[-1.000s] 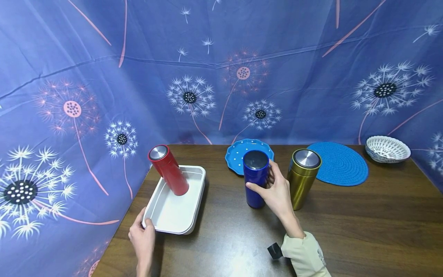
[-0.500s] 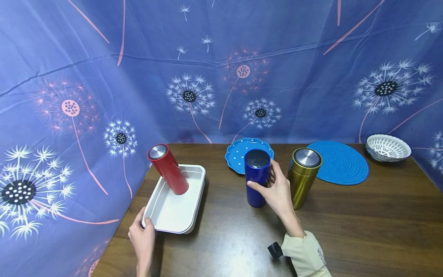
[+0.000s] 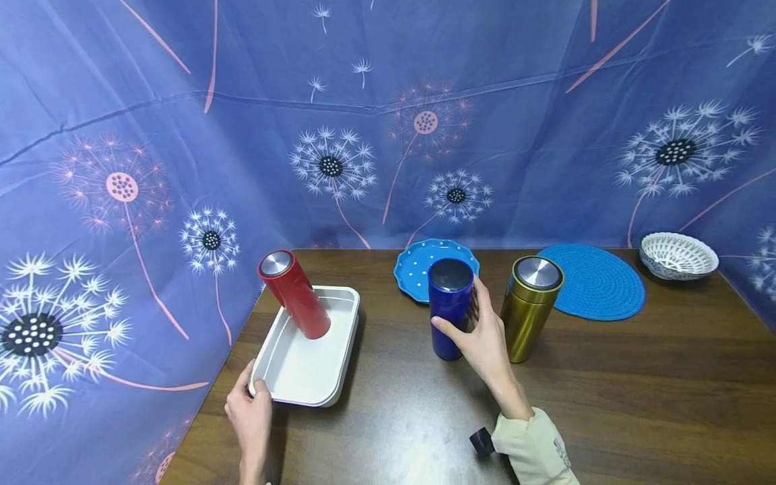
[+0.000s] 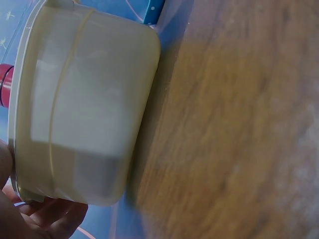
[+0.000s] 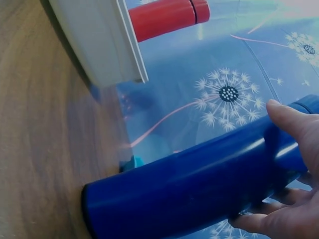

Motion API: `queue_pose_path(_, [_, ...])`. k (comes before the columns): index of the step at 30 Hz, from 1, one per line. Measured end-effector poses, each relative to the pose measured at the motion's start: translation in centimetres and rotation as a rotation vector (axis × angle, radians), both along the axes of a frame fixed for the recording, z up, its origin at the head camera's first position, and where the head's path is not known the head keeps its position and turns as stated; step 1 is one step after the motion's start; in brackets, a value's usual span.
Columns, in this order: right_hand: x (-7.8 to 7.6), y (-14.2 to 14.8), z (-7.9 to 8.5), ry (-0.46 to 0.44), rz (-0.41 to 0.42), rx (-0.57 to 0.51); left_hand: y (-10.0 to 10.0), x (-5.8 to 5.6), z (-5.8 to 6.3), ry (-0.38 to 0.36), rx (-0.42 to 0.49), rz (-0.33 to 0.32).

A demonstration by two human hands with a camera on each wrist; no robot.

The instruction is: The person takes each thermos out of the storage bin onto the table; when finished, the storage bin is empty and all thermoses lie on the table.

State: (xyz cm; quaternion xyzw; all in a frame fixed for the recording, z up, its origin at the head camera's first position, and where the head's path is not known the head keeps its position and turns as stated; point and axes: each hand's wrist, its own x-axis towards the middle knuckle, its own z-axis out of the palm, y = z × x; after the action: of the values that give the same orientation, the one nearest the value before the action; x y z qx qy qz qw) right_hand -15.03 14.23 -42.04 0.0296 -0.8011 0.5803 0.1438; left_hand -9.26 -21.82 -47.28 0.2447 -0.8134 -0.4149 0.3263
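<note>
Being grasped by the right hand [image 3: 488, 339], a blue vacuum flask [image 3: 447, 306] is held upright right of the white rectangular tub [image 3: 308, 370], itself gripped by the left hand [image 3: 250, 407].

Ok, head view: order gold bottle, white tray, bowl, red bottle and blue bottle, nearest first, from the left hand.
From the left hand:
1. White tray: gripped at its near left corner.
2. Red bottle: in the tray's far part.
3. Blue bottle: right of the tray.
4. Gold bottle: right of the blue one.
5. Bowl: at the far right.
</note>
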Motion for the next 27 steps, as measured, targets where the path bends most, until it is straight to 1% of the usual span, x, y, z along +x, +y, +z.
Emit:
queue_pose_path(8, [1.0,-0.4,-0.3,0.065,-0.002,0.007,0.0,-0.1,0.0,0.008,0.003,-0.003])
queue_pose_path(14, [2.5,-0.6,-0.4,0.042,0.004,0.038,-0.2,-0.1,-0.1,0.02,-0.001,0.002])
queue_pose_path(19, [3.9,-0.7,-0.3,0.061,0.003,0.038,-0.2,-0.1,0.0,0.018,0.009,-0.004])
queue_pose_path(25, [5.9,-0.8,0.0,0.015,0.022,0.027,-0.2,-0.1,0.1,0.022,0.012,-0.012])
queue_pose_path(27, [6.5,-0.8,0.0,0.022,0.032,0.017,-0.2,-0.1,0.0,0.024,0.011,-0.013])
